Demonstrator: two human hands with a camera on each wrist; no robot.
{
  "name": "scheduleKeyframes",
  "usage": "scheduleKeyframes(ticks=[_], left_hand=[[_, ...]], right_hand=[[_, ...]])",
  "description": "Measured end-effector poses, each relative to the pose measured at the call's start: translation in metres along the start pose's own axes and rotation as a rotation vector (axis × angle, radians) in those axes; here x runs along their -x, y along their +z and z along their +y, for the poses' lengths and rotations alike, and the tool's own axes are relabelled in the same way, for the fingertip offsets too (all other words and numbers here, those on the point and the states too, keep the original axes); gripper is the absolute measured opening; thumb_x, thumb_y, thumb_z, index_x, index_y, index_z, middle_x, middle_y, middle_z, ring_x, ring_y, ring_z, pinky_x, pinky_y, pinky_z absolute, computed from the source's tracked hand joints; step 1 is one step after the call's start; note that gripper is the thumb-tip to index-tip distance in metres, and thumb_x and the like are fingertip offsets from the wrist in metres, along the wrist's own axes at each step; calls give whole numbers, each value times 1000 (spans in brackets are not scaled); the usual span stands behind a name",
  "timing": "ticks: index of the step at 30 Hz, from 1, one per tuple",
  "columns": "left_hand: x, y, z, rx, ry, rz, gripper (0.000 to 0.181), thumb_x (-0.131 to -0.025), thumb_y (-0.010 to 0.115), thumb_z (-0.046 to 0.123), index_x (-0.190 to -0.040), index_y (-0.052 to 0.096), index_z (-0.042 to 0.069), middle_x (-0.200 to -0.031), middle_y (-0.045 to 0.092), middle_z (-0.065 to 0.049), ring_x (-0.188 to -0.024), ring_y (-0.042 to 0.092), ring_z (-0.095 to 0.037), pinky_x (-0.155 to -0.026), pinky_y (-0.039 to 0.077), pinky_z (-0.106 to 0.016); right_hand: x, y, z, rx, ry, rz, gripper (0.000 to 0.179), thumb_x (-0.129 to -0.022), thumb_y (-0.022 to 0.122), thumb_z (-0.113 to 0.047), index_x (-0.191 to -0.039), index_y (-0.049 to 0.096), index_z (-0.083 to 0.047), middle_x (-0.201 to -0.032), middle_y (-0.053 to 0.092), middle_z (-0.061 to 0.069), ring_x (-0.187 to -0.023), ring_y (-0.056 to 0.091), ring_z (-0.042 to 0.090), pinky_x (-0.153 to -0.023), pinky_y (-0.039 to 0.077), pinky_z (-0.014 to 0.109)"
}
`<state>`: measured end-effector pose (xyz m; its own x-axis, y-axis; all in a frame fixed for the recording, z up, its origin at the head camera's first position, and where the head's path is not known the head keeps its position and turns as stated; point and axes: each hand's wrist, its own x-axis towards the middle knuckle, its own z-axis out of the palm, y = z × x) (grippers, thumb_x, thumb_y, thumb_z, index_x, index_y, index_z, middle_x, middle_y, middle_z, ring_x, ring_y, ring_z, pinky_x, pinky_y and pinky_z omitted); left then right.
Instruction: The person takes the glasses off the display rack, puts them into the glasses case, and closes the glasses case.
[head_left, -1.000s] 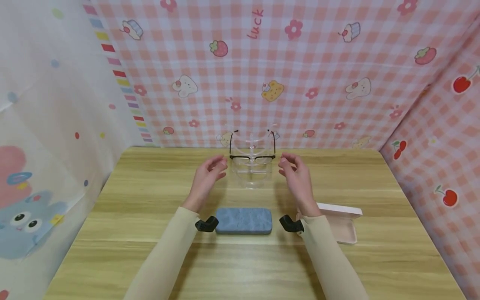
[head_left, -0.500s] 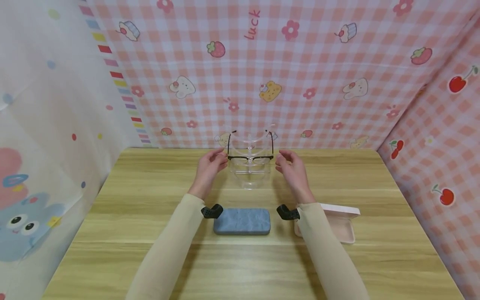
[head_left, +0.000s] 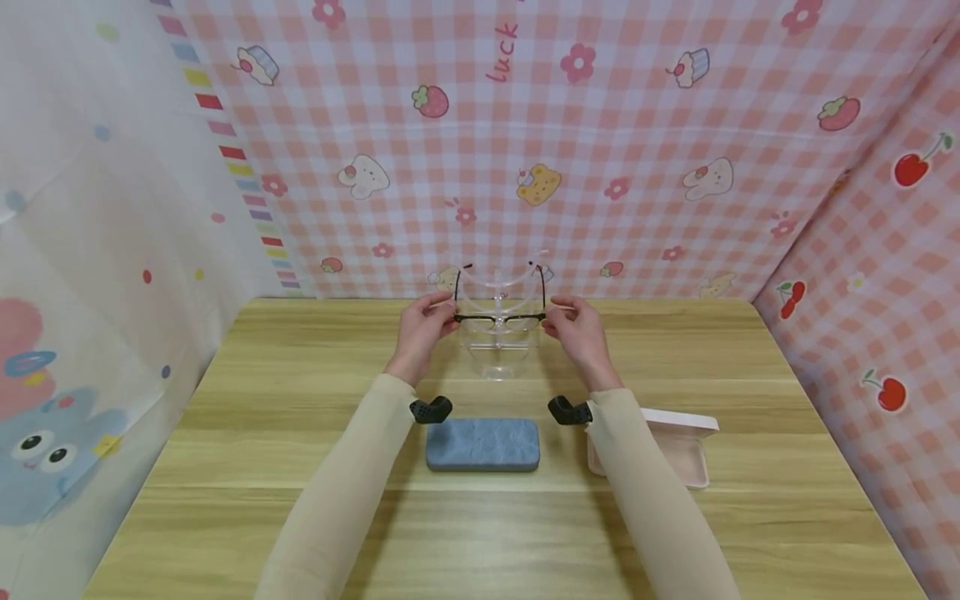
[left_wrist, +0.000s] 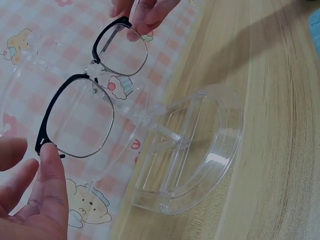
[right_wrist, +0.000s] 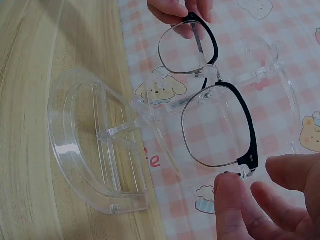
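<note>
In the head view, we are seeing black-and-silver half-rim eyeglasses (head_left: 517, 317) resting on a transparent plastic stand (head_left: 498, 372), between the left hand (head_left: 423, 327) and the right hand (head_left: 579, 329). Nearer to us, a blue rectangular case (head_left: 482, 444) and an open white-and-pink case (head_left: 686, 456) are lying. In the left wrist view, the left fingers (left_wrist: 52, 187) are standing spread around one frame corner, one fingertip touching it. In the right wrist view, the right fingers (right_wrist: 230, 205) are standing spread around the other corner.
</note>
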<state>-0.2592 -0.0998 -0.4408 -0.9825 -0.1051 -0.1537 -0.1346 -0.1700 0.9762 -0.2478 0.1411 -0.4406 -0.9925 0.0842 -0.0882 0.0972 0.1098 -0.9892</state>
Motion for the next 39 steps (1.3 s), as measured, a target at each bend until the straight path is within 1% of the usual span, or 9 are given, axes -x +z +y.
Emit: scheduleKeyframes(ticks=[3, 7, 10, 13, 17, 22, 28, 35, 39], left_hand=[[0, 0, -1, 19, -4, 2, 35, -101, 63, 0, -136, 61, -7, -113, 68, -19, -85, 67, -11, -74, 59, -18], [0, 0, -2, 49, -6, 4, 35, -99, 64, -4, -134, 62, -8, -102, 71, -13, -81, 67, -9, -72, 58, -17], [-1, 1, -2, 79, -9, 6, 34, -98, 65, -6, -132, 63, -9, -100, 71, -13, -78, 67, -7, -71, 58, -17], [-1, 1, -1, 104, -15, 8, 34, -97, 65, -7, -132, 63, -9, -97, 71, -11, -79, 68, -8, -72, 58, -17], [1, 1, 1, 119, -25, 10, 35, -98, 65, -7, -132, 62, -9, -96, 71, -8, -86, 70, -13, -73, 58, -17], [5, 0, 3, 133, -25, 4, 34, -98, 64, -6, -133, 62, -8, -102, 71, -12, -82, 69, -10, -74, 59, -19], [15, -3, 4, 147, -9, -31, 35, -100, 61, -6, -135, 60, -7, -113, 70, -19, -88, 69, -13, -79, 59, -21], [26, -7, 0, 139, 10, -54, 36, -100, 60, -7, -136, 59, -8, -106, 72, -13, -90, 70, -12, -81, 60, -22], [31, -9, -3, 123, 8, -52, 37, -100, 61, -6, -137, 58, -8, -111, 72, -15, -91, 70, -13, -82, 60, -23]], right_hand=[[-3, 1, -1, -4, 6, 2, 40, -107, 57, -16, -141, 55, 4, -125, 65, 24, -98, 67, 22, -90, 59, 27], [-6, 3, -1, -14, 10, 10, 37, -107, 58, -14, -138, 57, 6, -120, 67, 24, -84, 66, 11, -81, 60, 21], [-8, 4, -2, -31, 12, 16, 36, -106, 58, -11, -136, 58, 8, -121, 66, 27, -79, 65, 8, -78, 59, 18], [-10, 4, -2, -51, 5, 23, 35, -105, 58, -8, -135, 59, 9, -122, 66, 29, -77, 65, 7, -77, 58, 17], [-9, 5, -3, -70, -10, 31, 33, -103, 58, -5, -133, 60, 9, -115, 67, 25, -76, 65, 6, -77, 58, 17], [-4, 2, -5, -70, -2, 22, 35, -103, 59, -7, -136, 60, 5, -119, 67, 26, -81, 66, 9, -80, 59, 20], [4, -1, -7, -66, -18, 16, 34, -103, 60, -8, -135, 60, 4, -123, 65, 30, -86, 68, 17, -78, 60, 21], [15, -4, -7, -50, -44, 1, 34, -101, 61, -7, -133, 60, 5, -116, 68, 27, -84, 68, 16, -79, 60, 22], [21, -6, -7, -33, -48, -11, 35, -101, 61, -9, -134, 60, 4, -118, 68, 28, -85, 68, 15, -80, 61, 22]])
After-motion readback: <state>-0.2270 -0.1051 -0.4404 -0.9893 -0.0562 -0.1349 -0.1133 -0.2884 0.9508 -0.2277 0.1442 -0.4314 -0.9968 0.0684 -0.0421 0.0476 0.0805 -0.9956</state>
